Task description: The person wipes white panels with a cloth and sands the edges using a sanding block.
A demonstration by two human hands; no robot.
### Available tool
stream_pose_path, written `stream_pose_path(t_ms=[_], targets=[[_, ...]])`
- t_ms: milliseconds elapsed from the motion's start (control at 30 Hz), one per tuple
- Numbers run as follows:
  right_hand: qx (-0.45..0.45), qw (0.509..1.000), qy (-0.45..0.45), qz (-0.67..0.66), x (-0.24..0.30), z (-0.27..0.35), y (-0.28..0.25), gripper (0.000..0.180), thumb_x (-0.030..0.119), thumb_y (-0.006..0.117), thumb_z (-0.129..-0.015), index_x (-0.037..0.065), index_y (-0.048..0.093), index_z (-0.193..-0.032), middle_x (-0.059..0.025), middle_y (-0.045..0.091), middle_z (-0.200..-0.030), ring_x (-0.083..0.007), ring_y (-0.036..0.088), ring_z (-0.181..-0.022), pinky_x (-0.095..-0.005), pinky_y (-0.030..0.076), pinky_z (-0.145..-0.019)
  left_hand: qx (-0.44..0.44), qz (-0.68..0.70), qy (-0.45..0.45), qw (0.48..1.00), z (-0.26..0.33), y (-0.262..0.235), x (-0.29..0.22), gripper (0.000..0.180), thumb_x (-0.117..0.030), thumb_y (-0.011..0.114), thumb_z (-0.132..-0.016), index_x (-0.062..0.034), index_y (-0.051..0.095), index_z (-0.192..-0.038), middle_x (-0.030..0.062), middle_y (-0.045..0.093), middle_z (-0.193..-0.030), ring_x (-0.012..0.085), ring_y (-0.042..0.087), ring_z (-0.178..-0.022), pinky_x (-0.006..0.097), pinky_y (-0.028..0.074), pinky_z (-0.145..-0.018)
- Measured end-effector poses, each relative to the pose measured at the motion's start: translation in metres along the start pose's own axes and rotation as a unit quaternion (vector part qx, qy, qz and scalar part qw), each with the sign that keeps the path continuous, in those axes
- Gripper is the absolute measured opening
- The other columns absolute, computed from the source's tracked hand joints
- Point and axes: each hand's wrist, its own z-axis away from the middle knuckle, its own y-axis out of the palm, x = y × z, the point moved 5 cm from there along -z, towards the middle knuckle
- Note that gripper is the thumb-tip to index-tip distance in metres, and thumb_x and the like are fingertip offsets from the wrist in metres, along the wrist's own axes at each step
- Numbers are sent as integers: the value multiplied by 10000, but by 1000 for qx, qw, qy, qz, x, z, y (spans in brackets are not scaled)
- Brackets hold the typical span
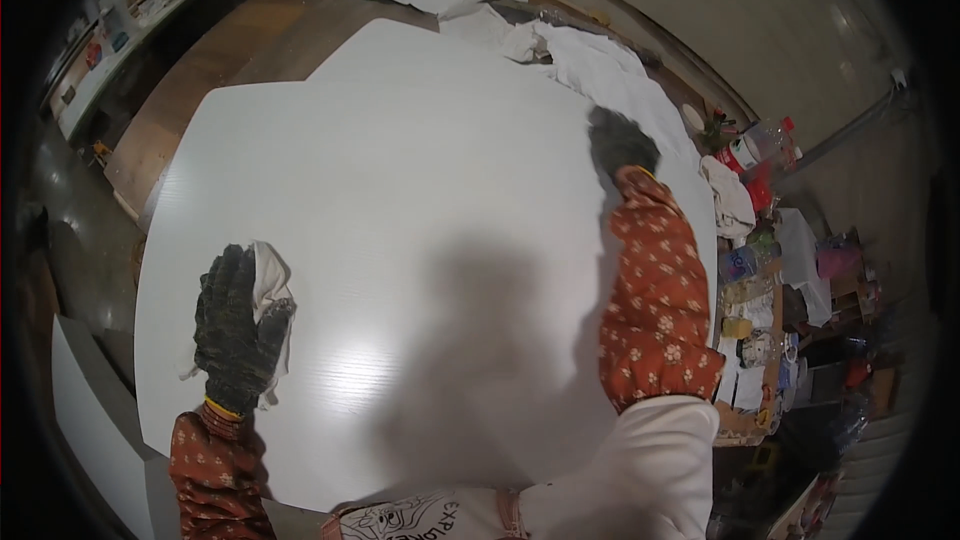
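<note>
A large white glossy panel (400, 200) lies flat in front of me. My left hand (238, 325), in a dark knitted glove, presses flat on a white rag (272, 285) near the panel's left edge. My right hand (620, 143), also gloved, reaches to the panel's far right edge and rests there with its fingers spread. Both forearms wear red patterned sleeve covers.
More white panels and a crumpled white cloth (600, 65) lie beyond. A wooden bench (250, 35) sits underneath. A cluttered shelf (770, 280) with bottles, cups and rags stands at the right. Another white board (90, 410) leans at the lower left.
</note>
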Motion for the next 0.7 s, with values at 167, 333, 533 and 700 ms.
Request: stream_pose_path(t_ms=[167,333,533,700], targets=[[-70,996,3,-51,121,-20,23,240,350,594,-835,185,676,-990,-73,683,-888,-283,653,-918,-466,511,-765,1,-3,-5,1000,-13,-3,-17,577,-161,661,-844,29,489,-1360,210,519,-1375,395,489,-1273,465,375,-1077],[-86,976,-102,-171,218,-22,-1,280,369,616,-813,209,660,-1039,-76,648,-1088,-305,612,-1027,-467,504,-862,-7,-8,0,1000,5,-2,8,555,-158,647,-855,37,495,-1351,236,526,-1355,397,508,-1251,457,409,-1055],[-56,993,100,-38,-10,21,-2,207,277,580,-859,141,639,-1004,-102,652,-997,-303,640,-889,-478,512,-701,-10,-9,-15,1000,-9,1,-7,612,-261,678,-850,14,492,-1363,222,523,-1364,393,516,-1242,470,386,-1068],[-199,949,-24,-242,228,-12,7,193,302,627,-788,153,685,-897,-115,649,-989,-299,640,-923,-453,526,-767,-24,-12,-37,999,-7,1,0,584,-266,665,-870,4,496,-1360,219,532,-1355,392,524,-1231,462,408,-1050]])
